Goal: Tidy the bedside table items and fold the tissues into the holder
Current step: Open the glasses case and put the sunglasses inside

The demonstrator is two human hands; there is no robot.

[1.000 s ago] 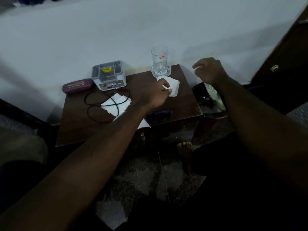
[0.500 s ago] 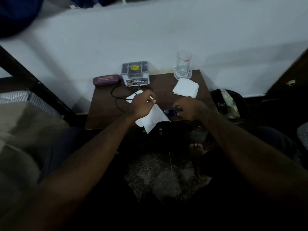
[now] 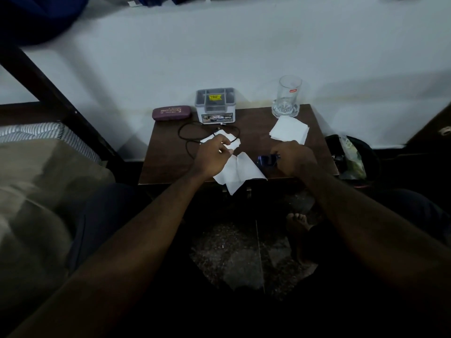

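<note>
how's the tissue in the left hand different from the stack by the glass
The tissue in the left hand is a single, loose, creased sheet overhanging the table's front edge, pinched by the left hand. The tissue stack is several squared sheets lying flat and untouched, just in front of the glass. Both are white tissue paper on the same table.

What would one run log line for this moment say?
left hand: holding unfolded tissue at table front edge | right hand: at blue item, grip unclear | folded tissues: stacked by glass | holder: no tissues visible
</note>
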